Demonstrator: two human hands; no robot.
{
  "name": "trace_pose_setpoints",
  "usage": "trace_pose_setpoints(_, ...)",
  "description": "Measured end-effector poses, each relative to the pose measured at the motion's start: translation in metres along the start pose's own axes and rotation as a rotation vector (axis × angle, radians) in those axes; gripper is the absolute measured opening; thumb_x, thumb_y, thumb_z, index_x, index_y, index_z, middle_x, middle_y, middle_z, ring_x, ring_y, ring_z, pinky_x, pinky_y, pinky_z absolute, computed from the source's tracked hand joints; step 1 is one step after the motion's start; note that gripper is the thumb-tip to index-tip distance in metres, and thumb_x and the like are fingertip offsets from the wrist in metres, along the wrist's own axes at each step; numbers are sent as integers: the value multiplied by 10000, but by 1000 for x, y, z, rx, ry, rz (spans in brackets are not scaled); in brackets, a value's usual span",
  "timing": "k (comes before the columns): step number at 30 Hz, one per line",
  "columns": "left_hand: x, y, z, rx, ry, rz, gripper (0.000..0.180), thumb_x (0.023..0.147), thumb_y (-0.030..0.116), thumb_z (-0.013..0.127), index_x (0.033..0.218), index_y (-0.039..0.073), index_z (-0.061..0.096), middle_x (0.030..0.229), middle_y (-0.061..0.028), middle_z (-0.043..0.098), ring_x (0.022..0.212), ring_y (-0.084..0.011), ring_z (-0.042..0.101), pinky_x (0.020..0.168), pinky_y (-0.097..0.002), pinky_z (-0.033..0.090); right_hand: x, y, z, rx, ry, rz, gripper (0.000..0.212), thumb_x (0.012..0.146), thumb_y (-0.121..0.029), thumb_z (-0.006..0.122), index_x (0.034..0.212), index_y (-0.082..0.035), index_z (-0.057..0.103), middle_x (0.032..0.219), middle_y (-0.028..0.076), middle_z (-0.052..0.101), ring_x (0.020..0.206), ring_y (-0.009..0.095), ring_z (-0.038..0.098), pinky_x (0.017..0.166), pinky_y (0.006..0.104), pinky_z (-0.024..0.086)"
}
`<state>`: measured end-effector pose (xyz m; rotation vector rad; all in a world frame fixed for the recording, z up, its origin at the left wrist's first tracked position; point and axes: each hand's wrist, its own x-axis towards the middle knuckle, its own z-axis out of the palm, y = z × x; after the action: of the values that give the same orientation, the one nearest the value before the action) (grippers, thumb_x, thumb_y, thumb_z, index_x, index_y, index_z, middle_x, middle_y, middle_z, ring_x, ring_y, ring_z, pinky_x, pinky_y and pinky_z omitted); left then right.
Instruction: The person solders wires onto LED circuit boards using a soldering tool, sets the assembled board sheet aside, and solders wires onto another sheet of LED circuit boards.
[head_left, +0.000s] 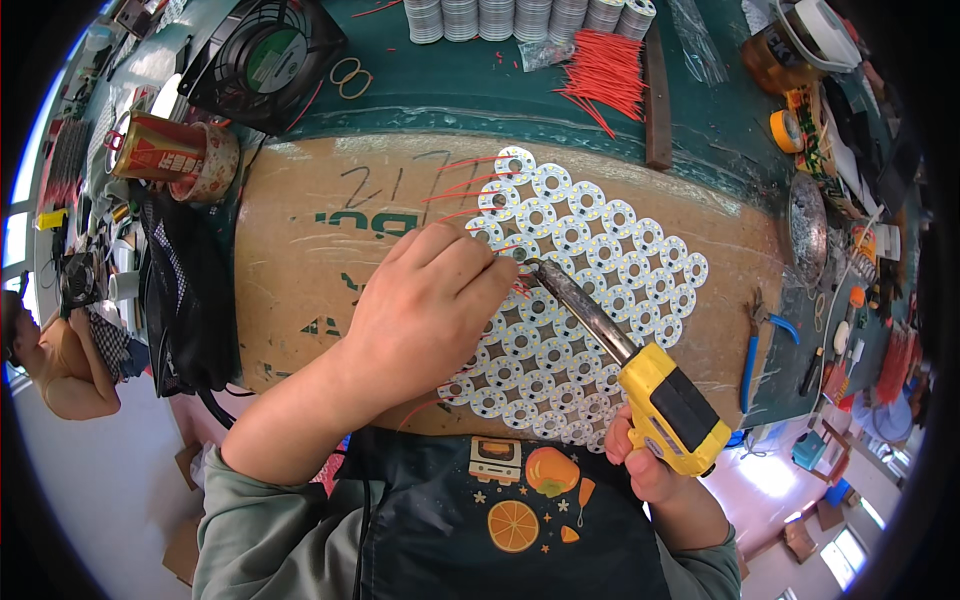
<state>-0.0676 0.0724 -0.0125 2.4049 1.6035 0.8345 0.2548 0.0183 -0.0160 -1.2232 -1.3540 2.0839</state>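
My right hand (pixel 648 462) is wrapped round the yellow and black handle of a soldering iron (pixel 675 408). Its metal barrel slants up and left, and the dark tip meets a board beside my left fingertips. My left hand (pixel 425 305) is pinched on a thin red wire (pixel 521 288), mostly hidden by the fingers. Under both hands spread rows of white ring-shaped LED boards (pixel 570 247), touching side by side on a cardboard sheet (pixel 290 240). Several red wires (pixel 460 188) stick out leftward from boards along the left edge.
Beyond the cardboard lie a bundle of red wires (pixel 605 75), stacked discs (pixel 500 20) and a metal bar (pixel 657 110). A black fan (pixel 262 65) and a drink can (pixel 160 145) stand left; blue-handled pliers (pixel 750 365) and a round tin (pixel 806 230) are right. Another person (pixel 70 365) sits far left.
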Motion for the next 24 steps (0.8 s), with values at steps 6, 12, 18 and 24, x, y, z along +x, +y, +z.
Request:
trace_pose_setpoints(6, 1, 0, -1, 0, -9, -4, 345, 637, -9, 684, 976, 51, 708, 887, -56, 612, 841, -242, 613, 749, -358, 515, -2, -6, 2, 53, 41, -45, 831, 801, -472, 796, 1406, -45, 419, 781, 3, 470, 686, 121, 473, 599, 275, 418)
trace_pose_setpoints(12, 10, 2, -13, -44, -11, -46, 319, 653, 1, 723, 966, 64, 721, 896, -61, 616, 848, -254, 613, 745, -363, 517, 3, -19, -1, 63, 111, -102, 867, 781, -467, 821, 1404, -17, 421, 786, 8, 491, 689, 119, 492, 590, 275, 426)
trace_pose_setpoints(18, 28, -10, -7, -1, 16, -34, 236, 722, 40, 757, 954, 61, 720, 876, -61, 624, 817, -263, 616, 724, -375, 525, 23, -44, 7, 177, 218, -106, 880, 765, -467, 833, 1382, 17, 434, 732, 12, 492, 614, 109, 477, 535, 267, 424)
trace_pose_setpoints(24, 32, -18, 3, 16, 69, 1, 241, 714, 36, 766, 950, 62, 722, 857, -55, 634, 813, -259, 625, 724, -378, 529, 28, -19, -3, 47, 177, -107, 860, 766, -469, 829, 1390, -22, 444, 730, 9, 500, 616, 101, 479, 570, 253, 423)
